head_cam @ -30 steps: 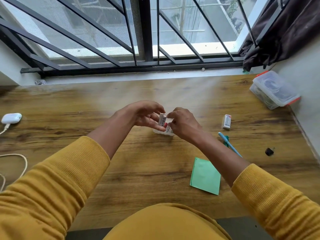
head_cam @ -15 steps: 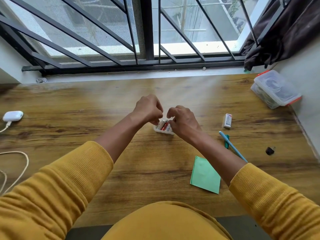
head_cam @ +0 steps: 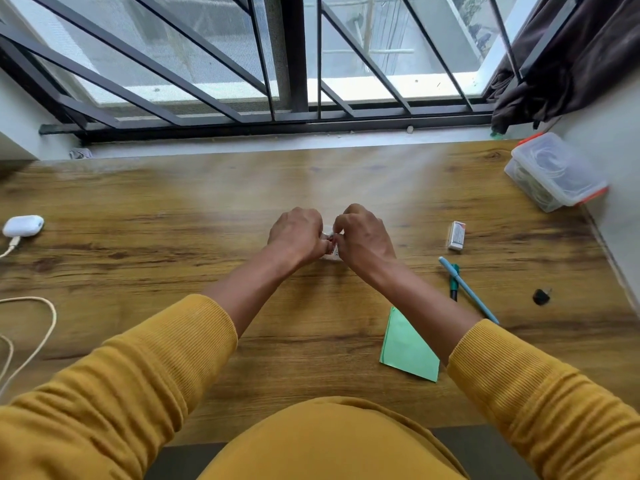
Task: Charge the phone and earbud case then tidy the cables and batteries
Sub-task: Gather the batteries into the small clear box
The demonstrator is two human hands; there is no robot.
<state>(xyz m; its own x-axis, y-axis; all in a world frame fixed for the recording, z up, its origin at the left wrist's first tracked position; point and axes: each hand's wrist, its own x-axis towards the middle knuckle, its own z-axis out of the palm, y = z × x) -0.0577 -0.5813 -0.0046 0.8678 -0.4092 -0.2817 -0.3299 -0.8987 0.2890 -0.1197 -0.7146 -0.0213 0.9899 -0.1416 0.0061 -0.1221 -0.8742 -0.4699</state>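
Note:
At the middle of the wooden table (head_cam: 207, 209), my left hand (head_cam: 298, 235) and my right hand (head_cam: 363, 237) meet with curled fingers around a small white holder with red-and-white batteries (head_cam: 333, 249). Most of the holder is hidden under the fingers. One loose battery (head_cam: 457, 236) lies to the right on the table. A white earbud case (head_cam: 23, 225) sits at the far left with a white cable (head_cam: 41, 327) plugged into it. No phone is in view.
A clear lidded box (head_cam: 554, 171) holding coiled cables stands at the back right by the wall. A blue pen (head_cam: 467, 289), a green marker (head_cam: 454, 282), a small black piece (head_cam: 541, 296) and a green paper (head_cam: 408, 348) lie to the right.
A second ago my left hand held a battery upright above the holder. Both hands have since lowered onto the holder, and the battery is down between the fingers.

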